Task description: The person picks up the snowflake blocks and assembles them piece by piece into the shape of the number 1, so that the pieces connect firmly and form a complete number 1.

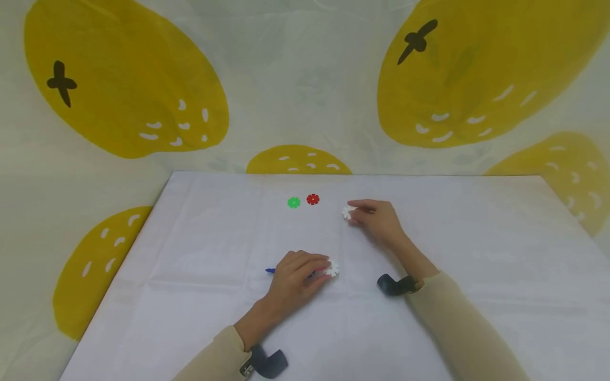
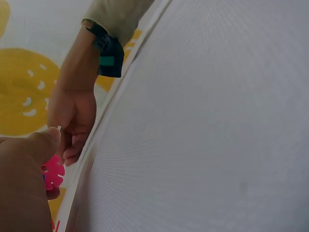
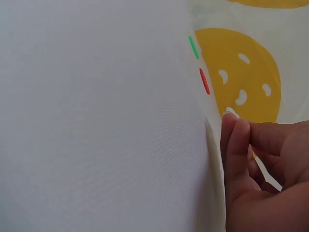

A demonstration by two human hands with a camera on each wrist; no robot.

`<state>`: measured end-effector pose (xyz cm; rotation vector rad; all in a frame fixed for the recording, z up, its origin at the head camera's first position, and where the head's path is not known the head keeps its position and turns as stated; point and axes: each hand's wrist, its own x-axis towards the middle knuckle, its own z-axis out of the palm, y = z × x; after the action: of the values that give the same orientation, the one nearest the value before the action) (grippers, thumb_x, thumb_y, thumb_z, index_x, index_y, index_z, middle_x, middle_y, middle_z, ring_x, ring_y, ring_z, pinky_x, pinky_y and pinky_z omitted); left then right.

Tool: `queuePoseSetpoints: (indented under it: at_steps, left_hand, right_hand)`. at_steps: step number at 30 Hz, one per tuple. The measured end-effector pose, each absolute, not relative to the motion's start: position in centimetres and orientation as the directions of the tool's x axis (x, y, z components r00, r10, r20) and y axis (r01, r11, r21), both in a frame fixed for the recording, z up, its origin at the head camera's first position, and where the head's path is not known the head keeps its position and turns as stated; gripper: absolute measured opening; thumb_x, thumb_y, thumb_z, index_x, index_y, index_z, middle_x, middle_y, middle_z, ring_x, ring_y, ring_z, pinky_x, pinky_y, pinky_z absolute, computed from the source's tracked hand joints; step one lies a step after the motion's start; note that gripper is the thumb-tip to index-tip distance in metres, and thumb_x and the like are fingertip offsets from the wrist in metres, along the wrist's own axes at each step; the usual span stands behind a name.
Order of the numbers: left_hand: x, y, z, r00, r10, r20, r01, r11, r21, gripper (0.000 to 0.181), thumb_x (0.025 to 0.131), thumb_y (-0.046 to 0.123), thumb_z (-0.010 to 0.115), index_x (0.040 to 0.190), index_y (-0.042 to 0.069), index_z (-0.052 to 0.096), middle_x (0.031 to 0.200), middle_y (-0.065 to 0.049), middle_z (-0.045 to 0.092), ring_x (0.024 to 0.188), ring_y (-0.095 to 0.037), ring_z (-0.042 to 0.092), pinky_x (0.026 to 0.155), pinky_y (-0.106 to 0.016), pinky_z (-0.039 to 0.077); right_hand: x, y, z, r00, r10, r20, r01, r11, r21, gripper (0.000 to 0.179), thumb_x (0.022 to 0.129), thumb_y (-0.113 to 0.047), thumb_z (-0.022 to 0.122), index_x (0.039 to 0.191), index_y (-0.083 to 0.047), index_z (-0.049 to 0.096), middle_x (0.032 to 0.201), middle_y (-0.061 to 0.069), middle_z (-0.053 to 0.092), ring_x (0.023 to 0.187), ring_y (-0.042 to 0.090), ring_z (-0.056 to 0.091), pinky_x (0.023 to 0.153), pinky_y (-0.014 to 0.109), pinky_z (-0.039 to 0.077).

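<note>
My left hand (image 1: pixel 295 275) pinches a white notched interlocking disc (image 1: pixel 333 269) between thumb and fingers. A pink notched disc (image 2: pixel 55 173) shows just below the thumb, partly covered by the hand. Blue plastic (image 1: pixel 270 270) pokes out at the left of that hand; most of it is hidden, and I cannot tell whether it joins the other discs. Farther back and to the right, my right hand (image 1: pixel 378 219) pinches a second white notched disc (image 1: pixel 347 212) by its right side. Only a small edge of it shows past the fingertips in the right wrist view.
A green notched disc (image 1: pixel 294 202) and a red one (image 1: pixel 313 199) lie side by side near the far edge of the white-covered table (image 1: pixel 200 233). Behind the table hangs a cloth (image 1: pixel 305 79) printed with yellow fruit.
</note>
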<state>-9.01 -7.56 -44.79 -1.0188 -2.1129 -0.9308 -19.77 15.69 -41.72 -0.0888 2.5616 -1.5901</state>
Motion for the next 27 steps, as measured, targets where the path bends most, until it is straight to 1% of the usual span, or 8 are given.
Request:
queuePoseSetpoints:
  at_steps: [3, 6, 13, 18, 21, 27]
  left_hand:
    - [-9.0, -7.6, -44.7, -0.52, 0.401, 0.754, 0.827, 0.457, 0.328, 0.032, 0.071, 0.015, 0.085, 0.099, 0.009, 0.072, 0.102, 0.0, 0.07, 0.087, -0.01, 0.063, 0.068, -0.023, 0.042]
    - [-9.0, -7.6, -44.7, -0.521, 0.406, 0.751, 0.827, 0.456, 0.328, 0.031, 0.071, 0.015, 0.085, 0.099, 0.009, 0.072, 0.103, 0.0, 0.07, 0.087, -0.01, 0.063, 0.068, -0.023, 0.042]
    - [-9.1, -7.6, -44.7, -0.514, 0.413, 0.752, 0.832, 0.454, 0.319, 0.031, 0.071, 0.015, 0.085, 0.099, 0.009, 0.073, 0.102, 0.0, 0.07, 0.088, -0.01, 0.063, 0.068, -0.022, 0.043]
    - [-9.1, -7.6, -44.7, -0.505, 0.41, 0.76, 0.834, 0.458, 0.307, 0.03, 0.071, 0.015, 0.085, 0.098, 0.009, 0.073, 0.102, 0.0, 0.07, 0.088, -0.01, 0.064, 0.068, -0.023, 0.043]
    - [-9.1, -7.6, -44.7, -0.503, 0.409, 0.761, 0.834, 0.461, 0.304, 0.031, 0.07, 0.015, 0.085, 0.098, 0.009, 0.073, 0.101, 0.0, 0.07, 0.087, -0.009, 0.064, 0.068, -0.023, 0.043]
    - [-9.1, -7.6, -44.6, -0.503, 0.41, 0.761, 0.834, 0.461, 0.302, 0.031, 0.071, 0.014, 0.085, 0.098, 0.009, 0.073, 0.102, 0.0, 0.07, 0.087, -0.01, 0.064, 0.068, -0.023, 0.043]
  right_hand:
    - [-19.2, 15.8, -41.5, -0.986, -0.135, -0.098, 0.027, 0.45, -0.893, 0.028, 0.09, -0.015, 0.065, 0.118, -0.011, 0.068, 0.091, 0.008, 0.07, 0.081, 0.017, 0.069, 0.077, 0.027, 0.049]
    - [-18.7, 16.1, -41.4, -0.981, -0.155, -0.114, 0.033, 0.448, -0.893, 0.029, 0.09, -0.018, 0.065, 0.118, -0.013, 0.067, 0.089, 0.007, 0.07, 0.082, 0.017, 0.068, 0.078, 0.029, 0.047]
    - [-17.4, 17.0, -41.2, -0.969, -0.189, -0.159, 0.062, 0.436, -0.898, 0.032, 0.091, -0.027, 0.066, 0.121, -0.016, 0.066, 0.086, 0.006, 0.072, 0.085, 0.016, 0.069, 0.081, 0.026, 0.047]
    - [-16.4, 17.2, -40.9, -0.954, -0.207, -0.219, 0.118, 0.411, -0.904, 0.036, 0.09, -0.032, 0.066, 0.123, -0.018, 0.065, 0.091, 0.005, 0.072, 0.086, 0.018, 0.068, 0.081, 0.024, 0.048]
    - [-15.9, 17.3, -40.6, -0.947, -0.22, -0.233, 0.125, 0.417, -0.9, 0.037, 0.091, -0.033, 0.066, 0.124, -0.017, 0.065, 0.093, 0.006, 0.071, 0.085, 0.02, 0.067, 0.079, 0.024, 0.049]
    - [-14.4, 17.3, -40.2, -0.94, -0.249, -0.232, 0.103, 0.442, -0.891, 0.037, 0.09, -0.036, 0.065, 0.123, -0.018, 0.065, 0.087, 0.008, 0.069, 0.083, 0.022, 0.064, 0.079, 0.029, 0.048]
